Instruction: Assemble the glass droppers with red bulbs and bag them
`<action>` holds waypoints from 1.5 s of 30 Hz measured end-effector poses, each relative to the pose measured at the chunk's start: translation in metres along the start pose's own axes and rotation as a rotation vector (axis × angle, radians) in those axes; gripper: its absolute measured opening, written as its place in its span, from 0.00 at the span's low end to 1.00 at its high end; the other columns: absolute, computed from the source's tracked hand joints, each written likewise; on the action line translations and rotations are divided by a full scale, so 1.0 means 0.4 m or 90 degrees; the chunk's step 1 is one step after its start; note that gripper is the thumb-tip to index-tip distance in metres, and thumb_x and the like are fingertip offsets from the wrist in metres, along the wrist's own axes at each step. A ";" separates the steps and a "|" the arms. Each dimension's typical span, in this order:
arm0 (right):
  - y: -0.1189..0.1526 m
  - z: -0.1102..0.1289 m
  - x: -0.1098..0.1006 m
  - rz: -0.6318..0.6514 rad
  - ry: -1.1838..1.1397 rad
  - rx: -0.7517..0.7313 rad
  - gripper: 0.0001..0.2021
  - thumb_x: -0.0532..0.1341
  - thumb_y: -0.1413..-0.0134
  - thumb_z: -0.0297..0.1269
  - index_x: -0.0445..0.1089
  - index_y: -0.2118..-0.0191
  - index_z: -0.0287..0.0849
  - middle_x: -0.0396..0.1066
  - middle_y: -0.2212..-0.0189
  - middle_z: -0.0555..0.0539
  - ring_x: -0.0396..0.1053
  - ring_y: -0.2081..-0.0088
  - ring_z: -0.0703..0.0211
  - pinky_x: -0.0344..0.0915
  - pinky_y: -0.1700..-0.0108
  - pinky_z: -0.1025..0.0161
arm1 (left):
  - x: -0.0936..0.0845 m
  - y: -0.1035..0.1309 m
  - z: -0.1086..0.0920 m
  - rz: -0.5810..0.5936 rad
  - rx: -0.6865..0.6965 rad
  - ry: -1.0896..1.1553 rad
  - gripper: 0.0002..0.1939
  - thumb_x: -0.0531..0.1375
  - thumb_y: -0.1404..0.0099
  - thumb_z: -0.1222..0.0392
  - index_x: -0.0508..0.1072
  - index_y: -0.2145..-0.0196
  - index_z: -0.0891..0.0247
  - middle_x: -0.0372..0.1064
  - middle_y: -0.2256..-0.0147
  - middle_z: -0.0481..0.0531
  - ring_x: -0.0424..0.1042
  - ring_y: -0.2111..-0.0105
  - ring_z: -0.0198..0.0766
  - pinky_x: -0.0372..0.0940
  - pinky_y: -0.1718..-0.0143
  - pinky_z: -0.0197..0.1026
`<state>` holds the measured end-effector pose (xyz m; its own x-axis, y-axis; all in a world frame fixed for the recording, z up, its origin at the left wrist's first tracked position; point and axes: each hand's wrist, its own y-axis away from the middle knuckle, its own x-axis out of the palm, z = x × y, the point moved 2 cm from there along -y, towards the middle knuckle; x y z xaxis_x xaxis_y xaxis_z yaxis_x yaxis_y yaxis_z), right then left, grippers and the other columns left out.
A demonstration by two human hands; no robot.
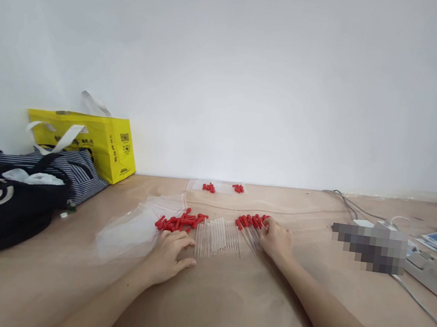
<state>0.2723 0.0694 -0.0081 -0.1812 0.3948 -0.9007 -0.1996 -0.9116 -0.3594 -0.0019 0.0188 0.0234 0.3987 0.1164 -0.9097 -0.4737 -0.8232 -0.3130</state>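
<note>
My left hand (pixel 170 255) rests at the near edge of a heap of red rubber bulbs (pixel 179 222), thumb stretched out to the right and fingers reaching toward the bulbs. Right of it lies a row of thin clear tubes (pixel 217 237), side by side on the table. Farther right, several droppers (pixel 250 222), clear tubes with red bulbs on their far ends, lie slanted together. My right hand (pixel 276 240) is closed at the right end of this group, its fingertips pinching at a red bulb end; the hand partly hides the dropper there.
Clear plastic bags (pixel 129 229) lie under and left of the bulbs. A flat bag (pixel 221 186) with red-bulbed pieces is by the wall. On the left stand a yellow bag (pixel 119 150) and a black bag (pixel 5 221). Cables and a white power strip (pixel 435 275) occupy the right.
</note>
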 end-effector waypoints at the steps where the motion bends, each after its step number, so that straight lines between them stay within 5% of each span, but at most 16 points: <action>1: 0.001 0.002 0.000 0.009 0.009 0.001 0.09 0.50 0.49 0.32 0.65 0.63 0.42 0.71 0.70 0.45 0.67 0.67 0.56 0.48 0.65 0.62 | 0.000 -0.001 0.001 -0.001 -0.006 -0.004 0.08 0.60 0.49 0.55 0.70 0.69 0.58 0.69 0.70 0.48 0.66 0.67 0.41 0.53 0.65 0.41; 11: 0.007 0.012 0.006 -0.026 0.006 -0.052 0.09 0.50 0.48 0.33 0.67 0.68 0.42 0.71 0.69 0.47 0.66 0.69 0.58 0.47 0.65 0.61 | -0.015 -0.012 0.057 -0.120 -0.161 -0.105 0.00 0.58 0.48 0.62 0.68 0.75 0.59 0.69 0.71 0.47 0.66 0.67 0.42 0.52 0.65 0.44; 18: 0.053 0.081 0.001 -0.080 -0.073 -0.197 0.11 0.52 0.49 0.38 0.68 0.76 0.43 0.70 0.74 0.48 0.64 0.68 0.59 0.46 0.62 0.60 | -0.010 -0.015 0.061 -0.151 -0.158 -0.123 0.03 0.58 0.48 0.62 0.65 0.74 0.60 0.69 0.70 0.47 0.66 0.65 0.42 0.51 0.64 0.43; 36: 0.065 0.126 0.007 0.050 -0.032 -0.089 0.10 0.53 0.52 0.36 0.68 0.76 0.41 0.72 0.74 0.45 0.66 0.69 0.54 0.47 0.64 0.57 | 0.045 -0.066 0.030 -0.206 -0.092 -0.252 0.07 0.55 0.44 0.60 0.69 0.65 0.58 0.67 0.61 0.54 0.62 0.58 0.46 0.47 0.56 0.52; 45: 0.063 0.122 0.009 -0.001 -0.120 -0.068 0.10 0.53 0.50 0.38 0.68 0.76 0.42 0.71 0.74 0.48 0.66 0.66 0.57 0.46 0.62 0.59 | 0.054 -0.133 0.034 -0.173 -0.152 -0.300 0.10 0.54 0.43 0.56 0.72 0.67 0.62 0.66 0.61 0.58 0.61 0.58 0.49 0.45 0.54 0.56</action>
<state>0.2195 0.0533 -0.0083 -0.3605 0.4014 -0.8420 -0.0988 -0.9140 -0.3934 0.0211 0.0728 0.0169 0.0642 0.5300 -0.8456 -0.1923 -0.8249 -0.5316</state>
